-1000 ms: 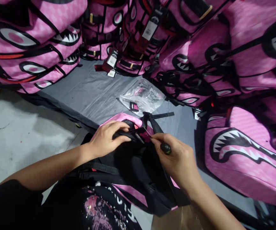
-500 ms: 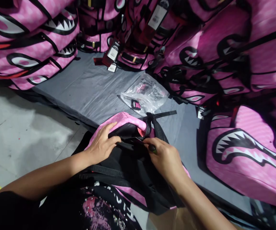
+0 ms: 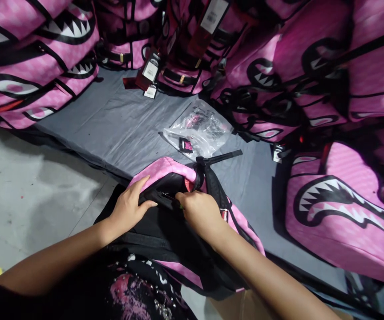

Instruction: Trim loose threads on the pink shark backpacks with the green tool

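Observation:
A pink and black backpack rests against my front at the table's edge, its black side facing up. My left hand lies on its upper left edge, thumb and fingers apart, touching the pink and black fabric. My right hand is closed near the top seam, just below the red patch by the strap. It holds a slim tool with a thin metal tip pointing left along the black fabric; the handle is mostly hidden in the fist. A black strap sticks out to the right over the table.
A clear plastic bag with small pink and black pieces lies on the grey table cover. Stacked pink backpacks stand left and behind; another shark-mouth bag lies right. Tags hang at the back.
My right hand has moved left along the seam with the tool, and its knuckles now face up more. My left hand has shifted slightly left and down. The whole view has moved a little.

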A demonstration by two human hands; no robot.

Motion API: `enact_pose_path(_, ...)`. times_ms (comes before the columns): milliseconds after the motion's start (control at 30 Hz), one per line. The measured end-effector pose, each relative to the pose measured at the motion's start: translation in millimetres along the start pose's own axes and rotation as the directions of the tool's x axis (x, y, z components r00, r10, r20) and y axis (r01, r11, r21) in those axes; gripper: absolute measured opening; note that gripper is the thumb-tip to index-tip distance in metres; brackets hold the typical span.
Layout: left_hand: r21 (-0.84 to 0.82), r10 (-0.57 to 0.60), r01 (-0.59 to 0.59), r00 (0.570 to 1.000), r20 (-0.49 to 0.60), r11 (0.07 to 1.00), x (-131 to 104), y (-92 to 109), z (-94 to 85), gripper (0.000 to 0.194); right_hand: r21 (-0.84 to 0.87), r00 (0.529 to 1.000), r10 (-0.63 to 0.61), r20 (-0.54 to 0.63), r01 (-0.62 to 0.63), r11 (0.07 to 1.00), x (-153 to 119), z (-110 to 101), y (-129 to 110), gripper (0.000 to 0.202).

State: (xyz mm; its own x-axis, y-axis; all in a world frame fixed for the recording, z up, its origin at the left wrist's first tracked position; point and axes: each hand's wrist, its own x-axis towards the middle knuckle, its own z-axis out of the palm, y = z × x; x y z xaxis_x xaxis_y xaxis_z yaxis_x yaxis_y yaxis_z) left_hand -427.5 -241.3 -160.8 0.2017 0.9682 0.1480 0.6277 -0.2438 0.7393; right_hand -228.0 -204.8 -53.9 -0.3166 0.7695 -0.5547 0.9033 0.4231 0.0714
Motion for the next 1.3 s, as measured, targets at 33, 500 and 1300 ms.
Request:
enact_pose_path(33, 0.000, 0.005, -0.005, 1.000, -0.003, 1.000, 0, -1, 1.5, 0.065, -0.012, 1.000, -0.019, 0.009, 0.019, 1.000, 1, 0, -1, 0.028)
enact_pose_path(500, -0.023, 0.000, 0.000, 1.000, 0.011, 1.000, -2, -6, -8.3, 0.062, 0.083, 0.959, -0.147, -0.242, 0.172, 0.982, 0, -20, -21, 0.027)
enact_pose_path(1300, -0.037, -0.101, 0.116, 0.953, 0.285, 0.992, 13, -31, -17.0, 0.067, 0.656, 0.937, 0.346, 0.045, -0.289, 0.697, -123, 52, 18, 0.024)
